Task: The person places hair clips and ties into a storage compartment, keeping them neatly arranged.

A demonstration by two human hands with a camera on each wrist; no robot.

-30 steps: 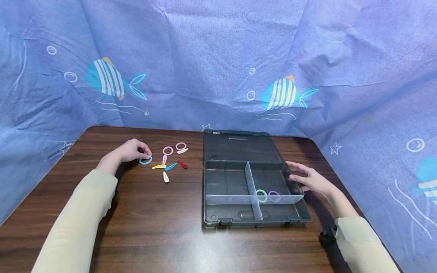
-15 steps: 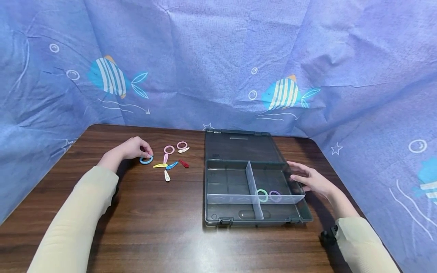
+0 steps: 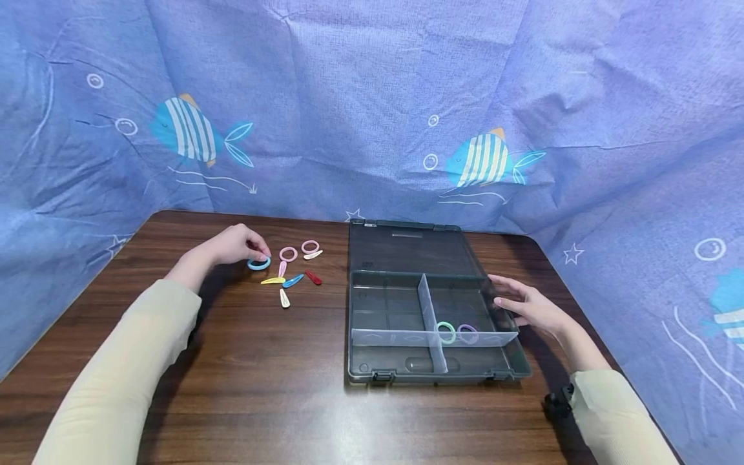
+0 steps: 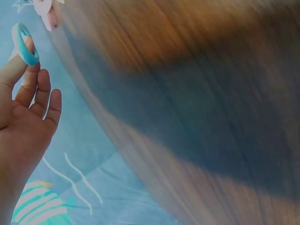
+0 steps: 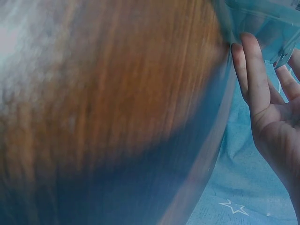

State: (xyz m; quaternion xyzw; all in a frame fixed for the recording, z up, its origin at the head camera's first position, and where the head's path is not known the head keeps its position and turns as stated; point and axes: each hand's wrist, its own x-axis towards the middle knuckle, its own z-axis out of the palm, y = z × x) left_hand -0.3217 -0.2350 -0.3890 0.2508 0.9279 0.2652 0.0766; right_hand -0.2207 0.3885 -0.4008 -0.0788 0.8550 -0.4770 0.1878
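Observation:
My left hand (image 3: pixel 235 245) pinches a light-blue hair tie (image 3: pixel 259 265) between thumb and fingertips, at the far left. In the left wrist view the blue hair tie (image 4: pixel 26 47) is up at the fingertips, the other fingers loosely bent. Beside that hand lie two pink hair ties (image 3: pixel 288 254) and several snap hair clips: pink (image 3: pixel 282 269), yellow (image 3: pixel 272 281), blue (image 3: pixel 293 281), red (image 3: pixel 314 278) and whitish (image 3: pixel 285 298). My right hand (image 3: pixel 531 307) rests at the right side of a dark see-through divider box (image 3: pixel 383 374); its fairly straight fingers (image 5: pixel 255 70) touch the wall.
The box's lid (image 3: pixel 409 252) lies open toward the back. Clear dividers (image 3: pixel 427 303) split the box; a green hair tie (image 3: pixel 446 332) and a purple hair tie (image 3: pixel 467 334) lean on one in the back right compartment. A fish-print cloth (image 3: pixel 360 116) hangs behind the table (image 3: pixel 261 387).
My left hand has moved slightly right and away from me with the blue hair tie, which seems to have come up off the table. The right hand stays at the box.

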